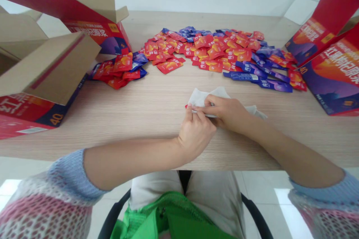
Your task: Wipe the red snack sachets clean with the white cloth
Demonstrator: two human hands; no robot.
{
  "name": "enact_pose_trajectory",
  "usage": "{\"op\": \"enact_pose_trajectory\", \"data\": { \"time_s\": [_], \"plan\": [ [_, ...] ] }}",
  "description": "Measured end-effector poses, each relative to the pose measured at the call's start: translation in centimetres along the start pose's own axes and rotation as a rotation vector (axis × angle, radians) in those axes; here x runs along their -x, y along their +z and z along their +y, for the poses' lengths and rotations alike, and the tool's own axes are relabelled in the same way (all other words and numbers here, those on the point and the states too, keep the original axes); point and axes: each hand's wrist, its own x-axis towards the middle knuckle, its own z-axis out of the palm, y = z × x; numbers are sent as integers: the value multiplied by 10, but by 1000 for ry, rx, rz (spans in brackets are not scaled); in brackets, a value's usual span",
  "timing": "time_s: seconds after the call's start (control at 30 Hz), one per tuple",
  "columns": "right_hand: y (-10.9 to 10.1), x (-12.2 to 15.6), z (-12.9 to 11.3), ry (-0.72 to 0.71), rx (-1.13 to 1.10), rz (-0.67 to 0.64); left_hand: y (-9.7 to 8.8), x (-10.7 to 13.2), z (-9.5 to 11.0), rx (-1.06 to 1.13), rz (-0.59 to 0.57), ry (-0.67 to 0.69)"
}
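A white tissue (198, 97) lies on the table in front of me, its tail end showing past my wrist on the right. My right hand (231, 113) is closed on the tissue, thumb and fingers pressing it down. Close against it, my left hand (196, 134) has its fingers curled, with the fingertips at the tissue's near left edge. A small red corner (186, 107) peeks out by the left fingertips; the rest of that piece is hidden under the tissue and hands, probably a sachet.
A wide heap of red and blue sachets (215, 50) spreads along the back of the table (134, 119). A smaller pile (120, 69) lies to the left. Open cardboard cartons (64, 70) stand at the left, and more red-and-blue cartons (333, 70) at the right.
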Motion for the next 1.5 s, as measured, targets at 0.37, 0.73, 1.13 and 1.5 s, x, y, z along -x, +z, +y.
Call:
{"op": "enact_pose_trajectory", "data": {
  "time_s": [0.37,0.73,1.13,1.5],
  "plan": [
    [-8,7,22,330,124,6,-9,-7,-4,150,-141,-37],
    [-9,14,61,531,158,231,-8,0,-1,115,-125,-35],
    [5,3,4,-1,70,109,-7,-4,0,11,-124,-45],
    [-4,6,15,199,215,-26,0,-5,2,23,-32,-64]
  ]
}}
